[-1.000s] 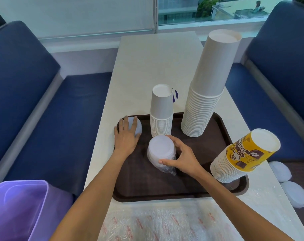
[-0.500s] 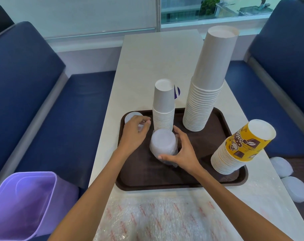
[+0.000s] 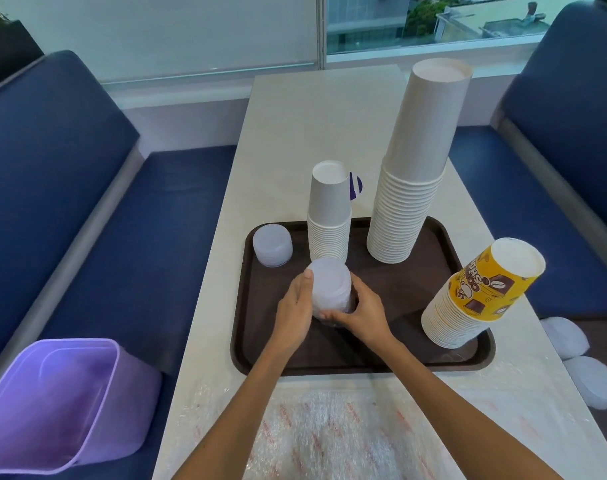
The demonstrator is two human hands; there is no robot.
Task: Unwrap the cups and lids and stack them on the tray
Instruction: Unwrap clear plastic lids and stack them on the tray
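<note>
A purple plastic bin (image 3: 59, 403) stands at the lower left of the frame on a dark blue bench seat (image 3: 52, 168), and a matching blue bench (image 3: 572, 116) fills the right edge. Between them a pale table (image 3: 323, 126) runs up to a window (image 3: 433, 19) at the top. A sheet of clear plastic wrap (image 3: 347, 434) lies crumpled along the table's lower edge.

A brown tray (image 3: 333, 362) sits at mid-frame. From left to right it carries a bare stack of translucent lids (image 3: 272, 244) in its upper left corner, a short stack of white paper cups (image 3: 328, 216), a tall stack of white cups (image 3: 413, 174) and, at its lower right, a leaning stack of yellow printed cups (image 3: 475, 296). Two wrapped bundles (image 3: 565, 337) lie on the right bench.

Both forearms reach up from the bottom of the frame and meet at the wrapped stack of lids (image 3: 330, 287), which stands on the tray just below the short cups. The left hand (image 3: 295, 306) clasps its left side, thumb pointing up along it. The right hand (image 3: 364, 313) curls round its lower right, thumb across the crinkled wrap at the base.

Half a second ago the left hand was on the bare lids in the tray's corner; it has now left them and joined the right hand, which keeps its hold
</note>
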